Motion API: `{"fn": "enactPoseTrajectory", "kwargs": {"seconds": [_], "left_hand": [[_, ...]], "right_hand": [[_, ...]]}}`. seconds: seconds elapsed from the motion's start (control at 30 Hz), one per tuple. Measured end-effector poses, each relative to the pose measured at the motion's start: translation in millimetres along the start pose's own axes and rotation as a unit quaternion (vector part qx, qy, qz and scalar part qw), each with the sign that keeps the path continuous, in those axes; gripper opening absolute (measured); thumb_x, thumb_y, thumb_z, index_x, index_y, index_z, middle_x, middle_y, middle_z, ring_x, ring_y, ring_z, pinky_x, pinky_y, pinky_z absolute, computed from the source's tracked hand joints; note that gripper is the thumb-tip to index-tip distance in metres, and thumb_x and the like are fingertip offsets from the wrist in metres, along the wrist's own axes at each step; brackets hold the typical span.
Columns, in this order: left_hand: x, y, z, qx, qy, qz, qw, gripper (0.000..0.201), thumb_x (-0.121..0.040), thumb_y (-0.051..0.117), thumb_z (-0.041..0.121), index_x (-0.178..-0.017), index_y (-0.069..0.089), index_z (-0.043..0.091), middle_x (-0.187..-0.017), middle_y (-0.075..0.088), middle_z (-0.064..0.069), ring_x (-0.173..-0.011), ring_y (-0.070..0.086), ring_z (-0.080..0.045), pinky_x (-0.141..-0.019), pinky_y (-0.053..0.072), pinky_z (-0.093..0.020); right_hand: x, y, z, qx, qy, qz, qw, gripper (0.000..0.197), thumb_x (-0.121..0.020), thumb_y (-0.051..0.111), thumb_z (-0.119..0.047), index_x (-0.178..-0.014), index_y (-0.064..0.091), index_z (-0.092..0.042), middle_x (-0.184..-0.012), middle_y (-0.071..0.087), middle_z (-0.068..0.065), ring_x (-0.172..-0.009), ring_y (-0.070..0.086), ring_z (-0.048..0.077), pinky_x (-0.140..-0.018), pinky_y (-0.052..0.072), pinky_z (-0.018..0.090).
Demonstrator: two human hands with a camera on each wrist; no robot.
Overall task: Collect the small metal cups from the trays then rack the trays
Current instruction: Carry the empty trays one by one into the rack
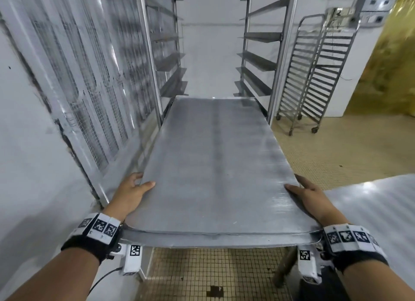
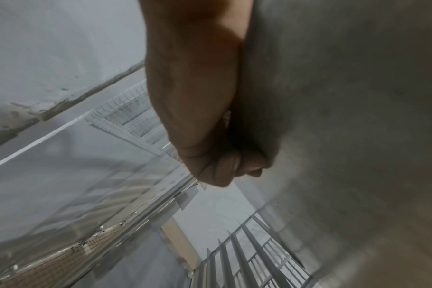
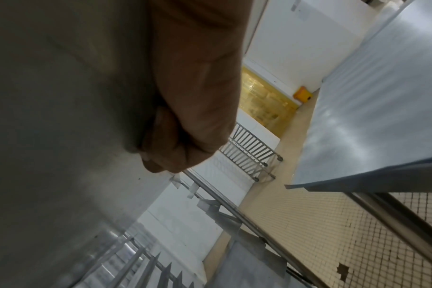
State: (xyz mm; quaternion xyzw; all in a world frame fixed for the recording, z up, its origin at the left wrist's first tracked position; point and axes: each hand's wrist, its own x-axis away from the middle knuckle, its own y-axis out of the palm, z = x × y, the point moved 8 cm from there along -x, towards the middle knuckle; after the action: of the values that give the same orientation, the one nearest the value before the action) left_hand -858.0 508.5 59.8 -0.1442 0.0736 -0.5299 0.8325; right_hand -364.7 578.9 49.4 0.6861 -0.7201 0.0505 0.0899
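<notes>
A long grey metal tray (image 1: 213, 166) lies level in front of me, its far end between the uprights of a tall steel rack (image 1: 278, 54) with angled side runners. My left hand (image 1: 132, 188) grips the tray's left edge near the front corner, thumb on top, fingers curled under. My right hand (image 1: 307, 193) grips the right edge the same way. From below, the left wrist view shows the left hand (image 2: 210, 152) curled against the tray's underside (image 2: 345, 117). The right wrist view shows the right hand (image 3: 185, 136) likewise under the tray (image 3: 62, 97). No small metal cups are in view.
A second, smaller wheeled rack (image 1: 314, 76) stands at the right by the wall. A steel table top (image 1: 381, 211) sits close at my right. A wall with mesh panels (image 1: 78, 87) runs along the left. Beige tiled floor (image 1: 325, 148) lies below.
</notes>
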Motion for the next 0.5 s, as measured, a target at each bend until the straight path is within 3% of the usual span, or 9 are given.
{"fn": "enactPoseTrajectory", "kwargs": {"seconds": [0.07,0.17,0.23,0.3,0.37,0.5], "left_hand": [[-13.9,1.9,-4.4,0.002,-0.007,-0.005,1.0,0.051,-0.09,0.072,0.016,-0.136,0.052,0.006,-0.128,0.062,-0.012,-0.105,0.064,-0.027,-0.082,0.052,-0.03],[-32.6,7.3,-1.9,0.008,-0.01,-0.004,1.0,0.053,-0.092,0.07,0.014,-0.14,0.049,0.004,-0.128,0.061,-0.013,-0.105,0.062,-0.026,-0.078,0.049,-0.027],[-47.6,12.6,4.0,0.002,-0.006,-0.005,1.0,0.055,-0.092,0.071,0.016,-0.141,0.049,0.005,-0.128,0.062,-0.013,-0.105,0.063,-0.027,-0.083,0.049,-0.031],[-64.0,16.5,7.8,-0.008,-0.002,0.0,1.0,0.052,-0.092,0.071,0.018,-0.138,0.049,0.008,-0.121,0.061,-0.008,-0.1,0.062,-0.024,-0.082,0.048,-0.03],[-79.6,22.9,11.1,-0.008,-0.003,-0.003,1.0,0.055,-0.089,0.074,0.022,-0.137,0.049,0.011,-0.119,0.062,-0.006,-0.096,0.063,-0.02,-0.078,0.05,-0.03],[-118.2,38.0,12.8,-0.004,-0.01,-0.004,1.0,0.059,-0.084,0.079,0.021,-0.134,0.049,0.012,-0.116,0.065,-0.007,-0.091,0.066,-0.018,-0.074,0.052,-0.029]], "right_hand": [[-9.9,5.0,1.6,-0.001,0.001,0.009,1.0,0.034,-0.095,0.06,0.0,-0.127,0.055,-0.01,-0.09,0.074,0.004,-0.068,0.073,0.006,-0.056,0.053,0.012],[-31.3,7.0,1.0,0.014,0.004,0.024,1.0,0.042,-0.095,0.063,-0.006,-0.135,0.052,-0.005,-0.098,0.073,0.01,-0.071,0.074,0.008,-0.057,0.054,0.013],[-40.1,13.9,-10.1,0.028,-0.004,0.034,0.999,0.042,-0.095,0.065,-0.012,-0.134,0.052,-0.002,-0.091,0.071,0.007,-0.061,0.07,0.0,-0.051,0.05,0.009],[-46.9,22.6,-24.3,0.06,-0.026,0.038,0.997,0.038,-0.096,0.065,-0.017,-0.128,0.051,-0.003,-0.086,0.066,0.002,-0.049,0.063,-0.008,-0.044,0.042,0.004],[-56.5,31.8,-38.0,0.111,-0.052,0.03,0.992,0.047,-0.096,0.066,-0.022,-0.135,0.049,-0.003,-0.088,0.063,-0.001,-0.045,0.059,-0.011,-0.041,0.038,0.003],[-105.6,34.3,-44.0,0.199,-0.077,0.03,0.977,0.048,-0.091,0.069,-0.039,-0.127,0.054,-0.011,-0.09,0.069,-0.003,-0.061,0.066,0.004,-0.044,0.044,0.008]]}}
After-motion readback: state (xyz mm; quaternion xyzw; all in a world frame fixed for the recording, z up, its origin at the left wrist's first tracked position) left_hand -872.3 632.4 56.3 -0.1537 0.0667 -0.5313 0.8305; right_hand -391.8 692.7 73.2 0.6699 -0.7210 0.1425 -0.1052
